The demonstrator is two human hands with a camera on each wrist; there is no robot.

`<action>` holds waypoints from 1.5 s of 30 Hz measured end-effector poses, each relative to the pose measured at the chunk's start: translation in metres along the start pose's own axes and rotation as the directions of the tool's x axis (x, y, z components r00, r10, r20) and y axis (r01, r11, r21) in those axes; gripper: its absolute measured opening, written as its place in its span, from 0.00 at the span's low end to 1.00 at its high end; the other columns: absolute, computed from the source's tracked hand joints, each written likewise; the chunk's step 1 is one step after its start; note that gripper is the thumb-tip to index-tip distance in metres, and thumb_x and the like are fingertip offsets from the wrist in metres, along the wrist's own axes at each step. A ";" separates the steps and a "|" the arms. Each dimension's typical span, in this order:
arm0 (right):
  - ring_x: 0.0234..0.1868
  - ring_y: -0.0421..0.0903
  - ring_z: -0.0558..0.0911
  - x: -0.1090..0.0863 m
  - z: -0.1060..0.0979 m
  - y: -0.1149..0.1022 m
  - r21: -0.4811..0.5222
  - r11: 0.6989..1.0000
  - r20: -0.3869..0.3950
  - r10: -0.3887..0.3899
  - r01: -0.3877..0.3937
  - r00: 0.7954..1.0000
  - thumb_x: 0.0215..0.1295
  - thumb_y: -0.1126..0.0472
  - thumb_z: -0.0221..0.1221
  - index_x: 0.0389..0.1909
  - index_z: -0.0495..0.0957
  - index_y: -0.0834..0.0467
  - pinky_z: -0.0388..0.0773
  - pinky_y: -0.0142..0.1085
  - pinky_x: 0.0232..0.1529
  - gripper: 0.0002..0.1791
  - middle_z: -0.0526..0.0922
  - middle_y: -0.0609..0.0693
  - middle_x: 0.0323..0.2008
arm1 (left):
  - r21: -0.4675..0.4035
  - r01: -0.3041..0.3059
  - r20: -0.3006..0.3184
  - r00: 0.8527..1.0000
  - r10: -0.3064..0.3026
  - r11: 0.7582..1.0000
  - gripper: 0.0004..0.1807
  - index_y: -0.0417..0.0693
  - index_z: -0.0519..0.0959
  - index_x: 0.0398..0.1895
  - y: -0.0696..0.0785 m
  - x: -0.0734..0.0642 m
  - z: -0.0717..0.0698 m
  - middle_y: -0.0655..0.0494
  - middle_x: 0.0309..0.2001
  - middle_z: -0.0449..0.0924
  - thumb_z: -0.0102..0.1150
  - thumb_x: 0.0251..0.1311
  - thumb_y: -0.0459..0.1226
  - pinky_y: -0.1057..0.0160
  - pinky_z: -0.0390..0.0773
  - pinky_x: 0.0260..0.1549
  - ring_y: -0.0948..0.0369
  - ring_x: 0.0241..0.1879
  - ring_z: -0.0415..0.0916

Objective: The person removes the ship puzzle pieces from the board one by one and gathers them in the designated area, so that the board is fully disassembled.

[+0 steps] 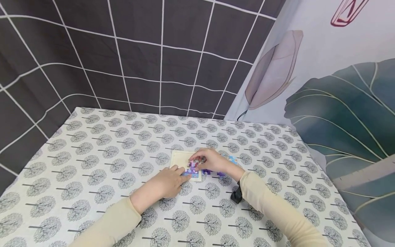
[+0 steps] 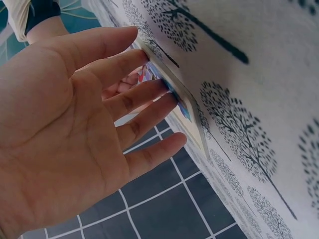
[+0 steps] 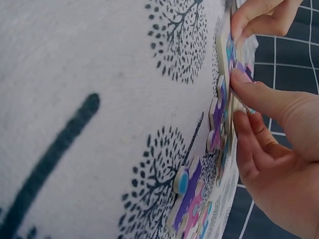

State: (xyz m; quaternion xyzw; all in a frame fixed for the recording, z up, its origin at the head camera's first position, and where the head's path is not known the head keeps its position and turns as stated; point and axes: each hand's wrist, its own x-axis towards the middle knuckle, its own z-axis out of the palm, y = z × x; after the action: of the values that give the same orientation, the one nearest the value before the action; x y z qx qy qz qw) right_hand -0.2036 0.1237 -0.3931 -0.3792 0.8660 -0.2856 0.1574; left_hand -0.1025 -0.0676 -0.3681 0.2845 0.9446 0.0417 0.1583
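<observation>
A shallow cream puzzle board [image 1: 178, 158] lies on the table, with joined purple and blue pieces [image 1: 192, 174] along its near side. My left hand [image 1: 168, 180] rests its outstretched fingertips on the board's near left part. In the left wrist view, those fingers [image 2: 144, 94] are spread and touch the blue strip near the board's edge. From the right, my right hand [image 1: 213, 161] reaches over the board and pinches a purple puzzle piece [image 3: 241, 68] between thumb and fingers. That piece is held tilted, close over the joined ones, and is partly covered by the hand.
Several loose puzzle pieces [image 3: 188, 204] lie on the tablecloth just right of the board, partly under the right forearm. A white tablecloth [image 1: 117, 206] with a tree print covers the table. A dark checked curtain [image 1: 139, 61] hangs behind it.
</observation>
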 end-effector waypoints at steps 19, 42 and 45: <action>0.33 0.38 0.81 -0.003 0.001 0.001 0.013 0.999 -0.001 -0.029 0.029 1.000 0.51 0.65 0.66 0.47 0.79 0.61 0.78 0.24 0.36 0.20 0.84 0.54 0.42 | 0.015 0.002 0.007 1.000 -0.002 1.000 0.26 0.55 0.67 0.66 0.002 -0.001 -0.001 0.50 0.62 0.67 0.53 0.62 0.41 0.53 0.72 0.57 0.53 0.58 0.65; 0.34 0.39 0.81 -0.028 -0.016 0.006 0.092 0.995 -0.054 0.053 -0.048 0.997 0.51 0.64 0.66 0.48 0.79 0.60 0.80 0.27 0.38 0.20 0.83 0.50 0.35 | -0.001 -0.013 0.007 1.000 0.013 1.000 0.27 0.55 0.66 0.66 -0.001 0.002 0.003 0.51 0.57 0.69 0.53 0.62 0.41 0.56 0.74 0.53 0.55 0.52 0.67; 0.36 0.40 0.81 -0.035 -0.019 0.008 0.113 0.992 -0.056 0.067 -0.060 0.996 0.51 0.65 0.66 0.48 0.78 0.61 0.80 0.27 0.40 0.20 0.82 0.51 0.35 | -0.001 -0.009 0.008 1.000 0.009 1.000 0.27 0.56 0.66 0.66 -0.002 0.002 0.003 0.51 0.58 0.69 0.53 0.62 0.42 0.55 0.74 0.54 0.55 0.53 0.67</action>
State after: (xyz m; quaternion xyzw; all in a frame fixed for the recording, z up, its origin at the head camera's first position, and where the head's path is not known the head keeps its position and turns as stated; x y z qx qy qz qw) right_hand -0.1945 0.1612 -0.3814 -0.3335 0.8646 -0.3394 0.1611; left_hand -0.1036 -0.0679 -0.3718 0.2889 0.9427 0.0417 0.1619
